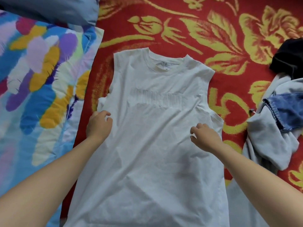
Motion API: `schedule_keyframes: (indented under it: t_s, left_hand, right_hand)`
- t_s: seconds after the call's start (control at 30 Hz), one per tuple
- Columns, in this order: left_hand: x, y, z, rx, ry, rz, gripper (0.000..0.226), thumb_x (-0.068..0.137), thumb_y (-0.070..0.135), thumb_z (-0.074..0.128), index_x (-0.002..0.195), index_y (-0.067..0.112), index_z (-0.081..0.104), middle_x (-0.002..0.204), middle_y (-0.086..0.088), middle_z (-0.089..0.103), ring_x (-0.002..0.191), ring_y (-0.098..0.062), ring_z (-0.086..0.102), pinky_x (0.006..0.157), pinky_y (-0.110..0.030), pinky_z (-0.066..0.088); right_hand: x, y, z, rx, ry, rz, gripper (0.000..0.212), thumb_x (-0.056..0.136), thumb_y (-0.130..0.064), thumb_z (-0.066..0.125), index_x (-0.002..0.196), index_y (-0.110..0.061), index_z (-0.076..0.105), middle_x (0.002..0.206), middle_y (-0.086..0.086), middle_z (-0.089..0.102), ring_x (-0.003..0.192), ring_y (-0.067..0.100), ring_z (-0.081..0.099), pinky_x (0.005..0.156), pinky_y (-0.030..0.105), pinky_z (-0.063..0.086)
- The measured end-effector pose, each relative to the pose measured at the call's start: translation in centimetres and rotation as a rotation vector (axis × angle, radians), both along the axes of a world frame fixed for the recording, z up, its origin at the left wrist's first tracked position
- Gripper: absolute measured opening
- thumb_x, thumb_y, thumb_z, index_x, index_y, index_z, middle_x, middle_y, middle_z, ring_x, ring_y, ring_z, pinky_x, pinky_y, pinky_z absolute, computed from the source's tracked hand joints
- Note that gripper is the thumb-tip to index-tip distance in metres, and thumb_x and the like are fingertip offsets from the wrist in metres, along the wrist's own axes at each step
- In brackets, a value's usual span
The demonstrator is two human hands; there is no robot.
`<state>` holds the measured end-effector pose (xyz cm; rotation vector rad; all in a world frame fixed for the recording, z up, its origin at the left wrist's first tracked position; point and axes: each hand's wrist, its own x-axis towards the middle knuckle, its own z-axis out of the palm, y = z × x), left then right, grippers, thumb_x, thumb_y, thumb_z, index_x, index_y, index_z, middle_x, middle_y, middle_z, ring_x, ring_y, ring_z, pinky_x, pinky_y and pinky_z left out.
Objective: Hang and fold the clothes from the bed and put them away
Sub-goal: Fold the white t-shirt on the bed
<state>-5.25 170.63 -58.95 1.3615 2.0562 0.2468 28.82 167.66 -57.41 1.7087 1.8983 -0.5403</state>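
Starting at the far left, there's a bright quilt [41, 82] splashed with blue, orange and purple, and a grey-blue pillow [49, 9] lies over its top corner. Next to that the bed has a red blanket [218, 89] with big yellow flowers on it. The white sleeveless shirt [155, 153] is spread flat on the blanket, front up. Its neck points away from the person and its hem runs off the bottom of the view. It's a bit wrinkly around the middle.

The left hand [98, 125] sits at the shirt's left edge just below the armhole, fingers curled in. Honestly can't tell if it's pinching cloth or only resting there. The right hand [205, 138] is across the chest near the right armhole, fingers loosely bent with the tips on the fabric, not gripping it as far as I can see. Both forearms are bare.

Further right there's a heap of clothes. It's a pale grey sweatshirt [268, 141] with some denim [288, 110] tucked into it, and a black garment [290, 58] at its far end.
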Motion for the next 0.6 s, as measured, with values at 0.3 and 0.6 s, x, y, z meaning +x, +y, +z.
schedule_keyframes:
  t_s: [0.3,0.6]
  left_hand:
    - [2.3,8.5,-0.5,0.053,0.034,-0.075,0.035,0.093,0.013,0.047,0.128,0.010,0.053,0.128,-0.016,0.048,0.111,-0.033,0.049,0.085,-0.039,0.041]
    - [5.1,16.3,-2.3,0.187,0.185,0.005,0.041,0.091,0.009,0.051,0.131,0.006,0.049,0.141,-0.015,0.040,0.126,-0.035,0.029,0.101,-0.045,0.030]
  right_hand:
    - [2.9,9.5,0.0,0.161,-0.040,-0.020,0.035,0.096,-0.026,0.042,0.128,-0.014,0.046,0.128,0.008,0.045,0.116,0.027,0.042,0.075,0.032,0.037]
    - [5.3,18.6,-2.1,0.240,-0.015,-0.060,0.046,0.095,-0.015,0.036,0.141,-0.016,0.031,0.143,0.003,0.039,0.129,0.023,0.037,0.080,0.035,0.036]
